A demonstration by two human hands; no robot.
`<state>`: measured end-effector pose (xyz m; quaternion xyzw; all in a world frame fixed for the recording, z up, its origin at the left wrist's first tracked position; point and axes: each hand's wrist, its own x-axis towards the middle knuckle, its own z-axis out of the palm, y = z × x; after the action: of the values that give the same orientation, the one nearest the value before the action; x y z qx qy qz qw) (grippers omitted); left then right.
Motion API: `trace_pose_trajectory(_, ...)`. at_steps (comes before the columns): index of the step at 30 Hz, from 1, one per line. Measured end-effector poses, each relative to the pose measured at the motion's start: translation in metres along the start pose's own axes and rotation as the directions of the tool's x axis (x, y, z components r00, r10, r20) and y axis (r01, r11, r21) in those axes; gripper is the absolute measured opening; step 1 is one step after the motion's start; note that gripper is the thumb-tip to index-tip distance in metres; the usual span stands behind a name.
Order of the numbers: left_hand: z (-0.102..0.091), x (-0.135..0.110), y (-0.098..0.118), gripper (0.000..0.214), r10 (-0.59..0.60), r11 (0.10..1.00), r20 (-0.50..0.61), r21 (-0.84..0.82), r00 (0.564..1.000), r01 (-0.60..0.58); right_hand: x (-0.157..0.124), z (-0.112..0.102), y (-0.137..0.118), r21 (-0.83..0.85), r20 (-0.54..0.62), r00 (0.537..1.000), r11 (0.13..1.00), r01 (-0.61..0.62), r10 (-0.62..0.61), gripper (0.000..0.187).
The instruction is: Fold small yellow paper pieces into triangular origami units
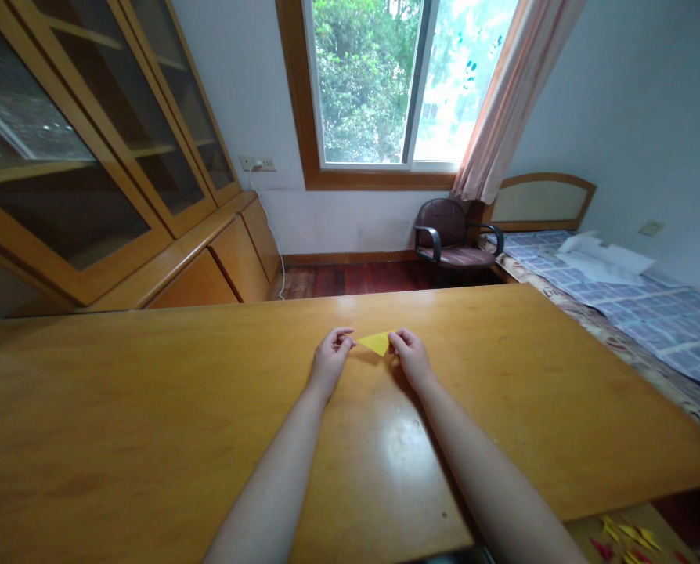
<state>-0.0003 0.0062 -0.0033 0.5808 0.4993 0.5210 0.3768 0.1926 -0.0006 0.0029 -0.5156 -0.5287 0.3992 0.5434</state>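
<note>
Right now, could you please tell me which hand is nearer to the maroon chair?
Right. The right hand, over the table, is slightly left of the maroon chair and this side of it; the left hand is farther left.

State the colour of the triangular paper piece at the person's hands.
The paper piece is yellow; it shows best in the head view, the only one.

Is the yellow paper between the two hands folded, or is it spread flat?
Apparently folded: the yellow paper has a triangular outline, its wide end in the right hand. How many layers it has, I cannot tell.
</note>
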Motion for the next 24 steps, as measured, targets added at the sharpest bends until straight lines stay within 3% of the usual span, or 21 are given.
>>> trace_pose_trajectory(3, -0.001, -0.002, 0.005, 0.02, 0.098, 0.991, -0.019, 0.09, 0.995, -0.096, -0.001, 0.0, 0.0, 0.012, 0.023, 1.0, 1.0, -0.001, 0.0, 0.031)
trace_pose_trajectory(6, -0.001, -0.006, 0.012, 0.02, 0.215, 0.964, 0.094, 0.139, 0.972, -0.227, -0.001, 0.0, 0.001, 0.028, 0.027, 1.0, 1.0, -0.005, 0.004, 0.031)
trace_pose_trajectory(9, 0.001, -0.009, 0.015, 0.03, 0.307, 0.912, 0.255, 0.198, 0.917, -0.36, 0.0, 0.0, 0.001, 0.031, 0.042, 0.999, 1.0, -0.001, -0.001, 0.031)
trace_pose_trajectory(12, 0.003, -0.009, 0.013, 0.04, 0.358, 0.851, 0.342, 0.264, 0.869, -0.455, -0.001, 0.001, -0.001, 0.034, 0.049, 0.999, 0.999, -0.002, 0.001, 0.031)
trace_pose_trajectory(16, 0.004, -0.007, 0.006, 0.045, 0.368, 0.832, 0.349, 0.291, 0.862, -0.473, -0.001, 0.001, -0.001, 0.041, 0.058, 0.998, 0.999, -0.017, 0.014, 0.031)
trace_pose_trajectory(24, 0.002, -0.007, 0.005, 0.033, 0.344, 0.867, 0.327, 0.248, 0.88, -0.431, -0.001, 0.001, 0.002, 0.031, 0.075, 0.997, 0.999, -0.011, 0.009, 0.03)
